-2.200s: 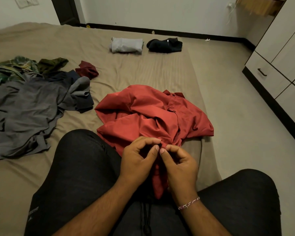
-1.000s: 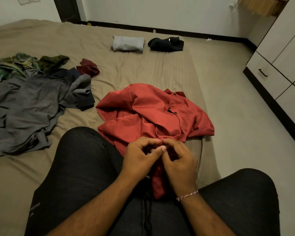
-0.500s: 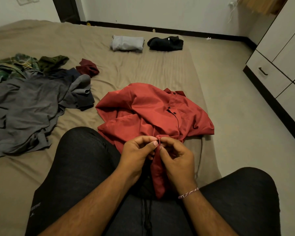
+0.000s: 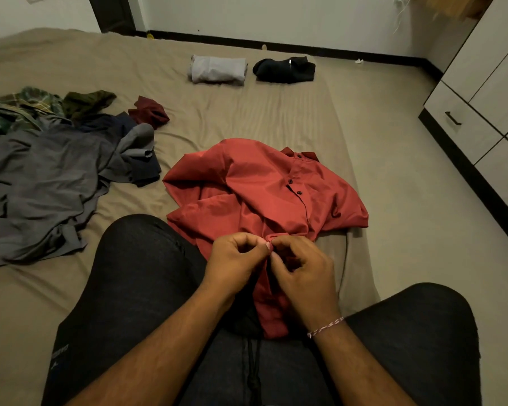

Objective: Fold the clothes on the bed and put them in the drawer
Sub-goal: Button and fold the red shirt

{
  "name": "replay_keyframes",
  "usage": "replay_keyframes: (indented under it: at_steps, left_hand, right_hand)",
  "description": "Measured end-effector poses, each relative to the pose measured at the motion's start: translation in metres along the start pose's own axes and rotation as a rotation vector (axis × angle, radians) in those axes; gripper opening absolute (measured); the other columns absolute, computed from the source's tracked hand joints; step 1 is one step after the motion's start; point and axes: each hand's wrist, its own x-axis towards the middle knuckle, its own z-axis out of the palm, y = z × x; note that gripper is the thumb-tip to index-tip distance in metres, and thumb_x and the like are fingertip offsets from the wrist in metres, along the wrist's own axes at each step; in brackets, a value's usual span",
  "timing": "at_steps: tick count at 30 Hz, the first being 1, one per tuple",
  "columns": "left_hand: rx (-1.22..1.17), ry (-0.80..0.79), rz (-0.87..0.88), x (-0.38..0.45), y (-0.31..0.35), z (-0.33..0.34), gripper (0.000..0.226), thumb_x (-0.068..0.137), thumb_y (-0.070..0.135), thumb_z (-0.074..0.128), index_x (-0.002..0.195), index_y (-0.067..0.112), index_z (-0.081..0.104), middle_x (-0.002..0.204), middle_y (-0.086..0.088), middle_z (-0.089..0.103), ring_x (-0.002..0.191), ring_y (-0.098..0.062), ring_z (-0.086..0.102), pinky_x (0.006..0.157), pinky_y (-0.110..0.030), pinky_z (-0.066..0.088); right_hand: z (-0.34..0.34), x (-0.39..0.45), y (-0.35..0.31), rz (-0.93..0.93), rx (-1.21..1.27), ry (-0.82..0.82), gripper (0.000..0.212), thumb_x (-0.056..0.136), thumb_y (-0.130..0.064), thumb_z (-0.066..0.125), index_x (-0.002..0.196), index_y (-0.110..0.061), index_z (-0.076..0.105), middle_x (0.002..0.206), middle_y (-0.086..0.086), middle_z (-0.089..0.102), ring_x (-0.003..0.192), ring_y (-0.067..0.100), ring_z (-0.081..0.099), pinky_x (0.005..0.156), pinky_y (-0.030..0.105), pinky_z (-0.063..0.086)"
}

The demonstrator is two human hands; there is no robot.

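A red button shirt (image 4: pixel 255 186) lies crumpled on the tan bed (image 4: pixel 247 112), its lower front trailing onto my lap. My left hand (image 4: pixel 235 262) and my right hand (image 4: pixel 302 271) meet at the shirt's front edge, both pinching the cloth between thumb and fingertips. Two black buttons show higher up the placket. A folded grey garment (image 4: pixel 217 68) and a folded black garment (image 4: pixel 285 70) sit at the far side of the bed. The white drawer (image 4: pixel 464 124) with a dark handle stands at the right, closed.
A heap of unfolded clothes (image 4: pixel 50 171), grey, navy, green plaid, olive and maroon, covers the bed's left side. My legs in dark trousers (image 4: pixel 135 288) frame the shirt. Beige floor (image 4: pixel 417 218) runs between the bed and the cupboard.
Both hands stay at the same spot on the shirt's front edge, their fingers shifting slightly on the cloth. The shirt lies a little flatter, with more of the placket and collar showing.
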Motion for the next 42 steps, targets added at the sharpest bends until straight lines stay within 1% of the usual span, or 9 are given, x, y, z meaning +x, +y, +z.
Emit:
replay_keyframes:
  at_steps: [10,19,21,24,26,31,34,37,42]
  left_hand:
    - [0.208,0.005,0.139,-0.001,-0.003,-0.001,0.012,0.091,0.006,0.075,0.082,0.014,0.078,0.075,0.001,0.077,0.065,-0.005,0.067,0.060,-0.020,0.050]
    - [-0.174,-0.095,-0.018,-0.001,0.005,0.002,0.026,0.095,-0.005,0.061,0.079,0.013,0.072,0.073,-0.003,0.071,0.069,-0.011,0.067,0.067,-0.022,0.053]
    - [-0.017,-0.089,0.068,-0.001,0.004,0.002,0.024,0.090,-0.009,0.060,0.084,0.012,0.071,0.074,0.005,0.070,0.067,-0.003,0.061,0.066,-0.017,0.049]
    - [0.383,-0.110,0.318,0.000,-0.004,0.002,0.037,0.075,0.004,0.065,0.109,0.017,0.071,0.107,0.006,0.069,0.098,-0.005,0.065,0.089,-0.018,0.050]
    - [0.668,-0.078,0.430,0.002,-0.014,0.001,0.047,0.071,0.019,0.069,0.118,0.025,0.066,0.113,0.012,0.062,0.106,-0.007,0.060,0.096,-0.022,0.047]
    - [0.690,-0.042,0.421,0.007,-0.014,0.003,0.016,0.076,0.021,0.071,0.089,0.029,0.071,0.093,0.016,0.067,0.090,-0.001,0.064,0.085,-0.032,0.053]
    - [0.643,-0.164,0.467,0.003,-0.012,0.006,0.011,0.082,0.022,0.076,0.090,0.027,0.072,0.092,0.017,0.071,0.090,0.001,0.067,0.084,-0.029,0.054]
    - [0.608,-0.190,0.548,0.003,-0.009,0.002,0.008,0.088,0.024,0.076,0.096,0.023,0.076,0.095,0.014,0.074,0.091,0.002,0.068,0.082,-0.021,0.053]
    - [0.617,0.031,0.677,0.018,0.008,-0.022,0.016,0.092,0.013,0.068,0.103,0.018,0.078,0.097,0.008,0.071,0.094,-0.003,0.067,0.086,-0.017,0.048]
  right_hand:
    - [0.002,0.000,-0.001,0.065,-0.003,-0.025,0.023,0.082,-0.008,0.081,0.098,-0.023,0.075,0.090,-0.013,0.069,0.082,0.005,0.065,0.073,0.019,0.052]
    - [0.007,0.003,-0.004,0.547,0.700,-0.014,0.010,0.092,0.000,0.073,0.098,-0.007,0.075,0.093,0.006,0.077,0.082,0.019,0.071,0.072,0.031,0.061]
    - [0.008,0.003,-0.004,0.666,0.787,0.018,0.009,0.097,-0.003,0.066,0.095,-0.010,0.073,0.086,0.008,0.073,0.078,0.020,0.066,0.064,0.030,0.057]
    - [0.006,0.007,0.000,0.784,0.956,0.064,0.015,0.102,-0.010,0.059,0.094,-0.019,0.069,0.087,0.012,0.064,0.078,0.021,0.059,0.065,0.032,0.049]
    - [0.003,0.010,0.003,0.815,1.060,0.099,0.015,0.104,-0.010,0.054,0.099,-0.018,0.065,0.091,0.010,0.067,0.079,0.017,0.062,0.069,0.034,0.049]
    - [0.007,0.013,0.013,0.738,0.801,0.117,0.033,0.107,-0.016,0.050,0.087,-0.033,0.068,0.081,0.001,0.064,0.074,0.016,0.054,0.068,0.033,0.046]
    - [0.005,0.017,0.021,0.639,0.623,0.140,0.026,0.108,-0.018,0.051,0.089,-0.030,0.065,0.077,-0.004,0.056,0.071,0.013,0.048,0.068,0.032,0.043]
    - [-0.005,0.022,0.024,0.645,0.593,0.179,0.017,0.106,-0.017,0.055,0.093,-0.020,0.065,0.076,-0.009,0.064,0.072,0.007,0.055,0.072,0.032,0.048]
    - [-0.036,0.031,0.021,0.579,0.647,-0.099,0.015,0.089,-0.024,0.075,0.092,-0.009,0.072,0.077,0.009,0.070,0.074,0.021,0.061,0.070,0.031,0.053]
